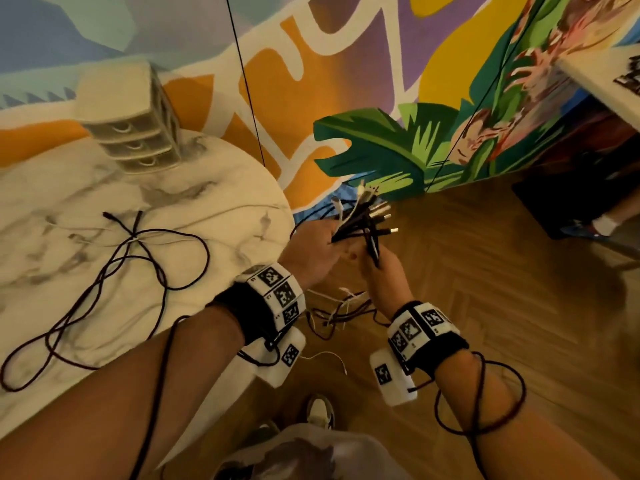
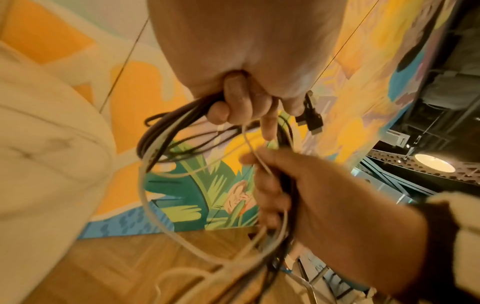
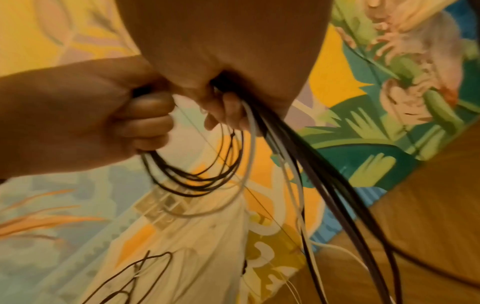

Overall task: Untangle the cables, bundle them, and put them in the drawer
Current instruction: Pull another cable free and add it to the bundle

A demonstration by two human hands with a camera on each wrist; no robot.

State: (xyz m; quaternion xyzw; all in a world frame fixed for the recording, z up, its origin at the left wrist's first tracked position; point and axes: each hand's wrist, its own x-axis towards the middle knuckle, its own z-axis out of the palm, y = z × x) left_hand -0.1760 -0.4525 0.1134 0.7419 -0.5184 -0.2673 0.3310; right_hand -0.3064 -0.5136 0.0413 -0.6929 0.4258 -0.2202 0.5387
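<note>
Both hands are off the table's edge, above the wooden floor, gripping one bunch of black and white cables (image 1: 369,216) whose plugs fan out upward. My left hand (image 1: 317,245) clasps the bunch just under the plugs. My right hand (image 1: 382,275) grips the strands a little lower. Loops (image 1: 343,310) hang beneath both wrists. In the left wrist view, my left hand (image 2: 233,105) curls round the strands (image 2: 161,139), and my right hand (image 2: 298,185) grips them below. In the right wrist view, my right hand (image 3: 226,107) holds long strands (image 3: 298,156) beside my left hand (image 3: 103,123). A dark cable (image 1: 138,258) lies looped on the marble table (image 1: 214,188). The small drawer unit (image 1: 133,116) stands closed at the back.
A painted wall (image 1: 381,140) rises right behind the table, with two thin black cords (image 1: 247,84) hanging along it. My shoes (image 1: 318,410) are on the wooden floor (image 1: 485,289) below. Another tabletop edge (image 1: 602,77) juts in at the upper right.
</note>
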